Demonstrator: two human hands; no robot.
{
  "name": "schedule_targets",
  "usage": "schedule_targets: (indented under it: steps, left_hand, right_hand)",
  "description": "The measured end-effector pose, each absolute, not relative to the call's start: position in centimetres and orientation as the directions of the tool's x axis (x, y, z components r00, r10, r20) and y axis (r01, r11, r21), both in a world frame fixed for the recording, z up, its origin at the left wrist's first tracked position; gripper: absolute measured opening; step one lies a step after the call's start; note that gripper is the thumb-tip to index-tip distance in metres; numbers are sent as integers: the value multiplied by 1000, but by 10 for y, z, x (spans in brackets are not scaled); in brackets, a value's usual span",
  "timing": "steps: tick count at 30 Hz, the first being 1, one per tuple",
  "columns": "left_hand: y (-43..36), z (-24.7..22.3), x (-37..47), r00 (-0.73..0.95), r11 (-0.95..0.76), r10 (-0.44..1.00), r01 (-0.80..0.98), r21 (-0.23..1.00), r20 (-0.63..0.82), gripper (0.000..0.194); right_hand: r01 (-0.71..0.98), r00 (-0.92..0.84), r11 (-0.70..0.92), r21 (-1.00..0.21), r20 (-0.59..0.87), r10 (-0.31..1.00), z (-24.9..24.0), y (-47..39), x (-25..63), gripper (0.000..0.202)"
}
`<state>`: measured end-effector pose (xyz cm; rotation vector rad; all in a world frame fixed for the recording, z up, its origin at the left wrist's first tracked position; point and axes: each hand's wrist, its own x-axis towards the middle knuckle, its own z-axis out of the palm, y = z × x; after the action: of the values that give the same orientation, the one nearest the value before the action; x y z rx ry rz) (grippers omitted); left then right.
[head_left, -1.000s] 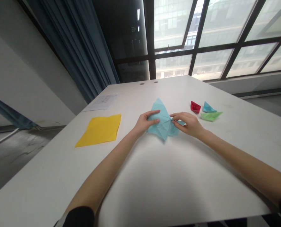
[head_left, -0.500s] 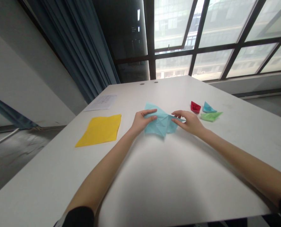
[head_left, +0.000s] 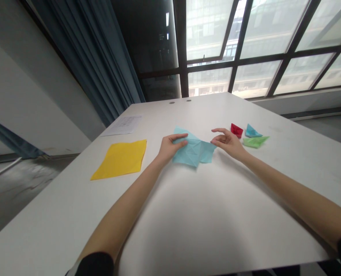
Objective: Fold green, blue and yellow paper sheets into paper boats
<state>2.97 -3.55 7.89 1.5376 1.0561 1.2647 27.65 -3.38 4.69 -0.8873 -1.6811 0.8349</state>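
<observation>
White table point(head_left: 176, 226), sides cropped, left hand point(head_left: 168, 148) holding pale-blue paper point(head_left: 190, 152), right hand point(head_left: 230, 144) at its corner, grip unclear

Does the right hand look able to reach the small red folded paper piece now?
Likely yes: the red paper piece lies just beyond the right hand, with nothing visible between them, though that hand is at the edge of the light blue creased paper sheet.

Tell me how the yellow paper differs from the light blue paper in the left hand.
The yellow paper is four-sided; the light blue paper has a jagged outline. The yellow paper looks smooth; the light blue paper is creased. The yellow paper lies untouched; the left hand grips the light blue paper. Both are single-coloured.
</observation>
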Motion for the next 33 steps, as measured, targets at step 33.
schedule_targets:
  steps: [33]
  left_hand:
    - [-56, 76, 52, 189, -547, 797, 627, 554, 574, 3]
  right_hand:
    - [613, -219, 652, -447, 696, 684, 72, -65, 254, 11]
